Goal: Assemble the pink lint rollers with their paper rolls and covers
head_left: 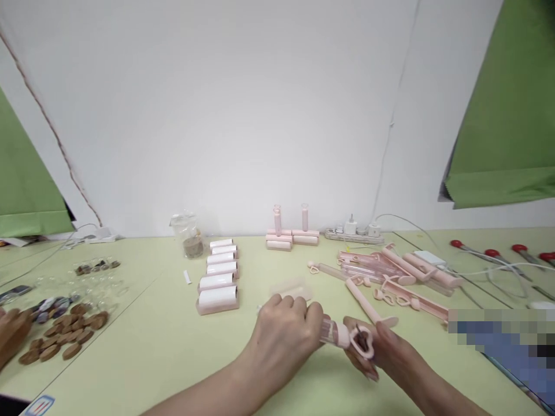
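My left hand (pixel 288 329) is wrapped round a clear tube (pixel 328 331) held slantwise above the table. From its fist the tube's pale pink cap (pixel 343 335), with a heart-shaped ring (pixel 362 342), points to the right. My right hand (pixel 381 349) is curled at that ring, its fingers partly hidden behind it. Just above the right thumb is a pink stick with a flared end (pixel 366 300); whether the thumb touches it I cannot tell. A blurred pale pink piece (pixel 290 287) shows beyond my left knuckles.
Several white rolls in pink holders (pixel 219 297) form a column on the left. Pink parts and clear tubes (pixel 373 268) lie piled at right. A power strip (pixel 353 237) and bag (pixel 187 234) stand by the wall. Another person's hand (pixel 13 332) is near brown discs (pixel 65 332).
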{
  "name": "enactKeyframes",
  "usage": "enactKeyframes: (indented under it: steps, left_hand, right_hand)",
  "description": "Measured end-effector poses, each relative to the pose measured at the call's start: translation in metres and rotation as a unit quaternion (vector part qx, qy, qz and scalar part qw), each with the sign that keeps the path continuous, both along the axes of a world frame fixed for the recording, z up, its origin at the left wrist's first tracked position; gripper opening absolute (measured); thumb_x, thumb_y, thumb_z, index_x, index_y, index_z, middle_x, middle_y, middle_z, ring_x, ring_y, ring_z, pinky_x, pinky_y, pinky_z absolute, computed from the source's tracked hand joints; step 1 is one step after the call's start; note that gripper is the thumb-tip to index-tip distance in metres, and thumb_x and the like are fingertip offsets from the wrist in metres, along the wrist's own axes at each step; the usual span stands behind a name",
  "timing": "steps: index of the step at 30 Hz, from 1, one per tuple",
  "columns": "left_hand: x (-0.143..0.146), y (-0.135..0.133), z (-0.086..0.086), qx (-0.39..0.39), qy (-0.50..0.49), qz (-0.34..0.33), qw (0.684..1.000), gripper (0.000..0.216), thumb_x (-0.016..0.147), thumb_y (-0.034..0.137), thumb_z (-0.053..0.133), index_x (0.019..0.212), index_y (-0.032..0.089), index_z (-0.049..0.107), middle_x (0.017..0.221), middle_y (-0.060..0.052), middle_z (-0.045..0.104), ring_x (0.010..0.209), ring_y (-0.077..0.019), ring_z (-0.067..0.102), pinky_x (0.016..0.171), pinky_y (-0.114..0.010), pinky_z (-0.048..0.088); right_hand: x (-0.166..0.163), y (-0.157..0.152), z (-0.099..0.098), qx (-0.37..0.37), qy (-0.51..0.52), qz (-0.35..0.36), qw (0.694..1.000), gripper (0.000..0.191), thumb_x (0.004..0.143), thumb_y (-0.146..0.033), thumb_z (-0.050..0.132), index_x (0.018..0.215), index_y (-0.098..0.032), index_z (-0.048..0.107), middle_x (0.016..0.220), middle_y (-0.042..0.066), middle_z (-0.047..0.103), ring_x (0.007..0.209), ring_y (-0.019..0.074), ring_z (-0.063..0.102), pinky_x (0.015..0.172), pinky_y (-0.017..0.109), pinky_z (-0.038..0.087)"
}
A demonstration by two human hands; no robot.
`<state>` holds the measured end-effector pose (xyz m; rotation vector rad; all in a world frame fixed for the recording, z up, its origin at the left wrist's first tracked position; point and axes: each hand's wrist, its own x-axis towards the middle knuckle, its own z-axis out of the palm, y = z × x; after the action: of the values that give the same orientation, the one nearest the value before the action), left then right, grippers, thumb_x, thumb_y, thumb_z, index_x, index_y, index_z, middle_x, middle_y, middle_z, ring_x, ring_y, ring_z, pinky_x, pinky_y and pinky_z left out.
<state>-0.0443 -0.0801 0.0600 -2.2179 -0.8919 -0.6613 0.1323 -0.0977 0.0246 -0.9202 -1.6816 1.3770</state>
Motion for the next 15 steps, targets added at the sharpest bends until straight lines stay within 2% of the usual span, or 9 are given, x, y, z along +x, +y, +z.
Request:
enactKeyframes:
  steps: [4,7,9,12,15]
  left_hand:
    - [-0.001,0.0,-0.005,-0.031,0.011,-0.014,0.999,0.01,0.073,0.021,0.05,0.065,0.02,0.045,0.053,0.003,0.054,0.045,-0.0149,0.051,0.042,-0.026,0.029]
    - [-0.001,-0.001,-0.014,-0.059,0.006,-0.007,0.998,0.008,0.068,0.016,0.051,0.064,0.02,0.045,0.051,0.004,0.054,0.042,-0.0148,0.051,0.04,-0.026,0.029]
    - [-0.002,-0.002,-0.018,-0.072,0.005,-0.001,0.997,0.009,0.065,0.014,0.051,0.062,0.02,0.045,0.048,0.005,0.054,0.038,-0.0146,0.05,0.037,-0.026,0.028]
    - [-0.008,-0.003,-0.022,-0.08,0.014,-0.008,0.997,0.012,0.062,0.013,0.053,0.059,0.02,0.044,0.045,0.005,0.054,0.035,-0.0145,0.049,0.035,-0.026,0.027]
    - [-0.017,-0.01,-0.029,-0.057,0.029,-0.041,0.997,0.013,0.062,0.014,0.055,0.057,0.021,0.044,0.045,0.006,0.053,0.035,-0.0143,0.048,0.035,-0.026,0.028]
  right_hand:
    - [0.003,-0.011,0.012,0.088,-0.12,-0.049,0.988,0.03,0.072,-0.049,0.053,0.08,-0.022,0.041,0.073,-0.002,0.039,0.064,0.0133,0.036,0.059,0.025,0.034]
    - [-0.004,-0.015,0.013,0.124,-0.132,-0.086,0.98,0.026,0.072,-0.036,0.057,0.089,-0.025,0.04,0.08,-0.002,0.037,0.069,0.0134,0.036,0.063,0.024,0.033]
    - [-0.009,-0.015,0.014,0.114,-0.083,-0.052,0.989,0.022,0.072,-0.038,0.057,0.079,-0.024,0.042,0.079,-0.002,0.035,0.069,0.0129,0.037,0.063,0.023,0.033]
    - [-0.011,-0.013,0.018,0.033,-0.018,0.042,0.998,0.033,0.071,-0.045,0.055,0.062,-0.019,0.038,0.081,-0.001,0.035,0.074,0.0131,0.04,0.066,0.023,0.035]
    - [-0.006,-0.015,0.025,0.007,-0.087,0.114,0.99,0.029,0.079,-0.042,0.047,0.063,-0.018,0.041,0.084,0.0,0.04,0.081,0.014,0.042,0.074,0.025,0.034]
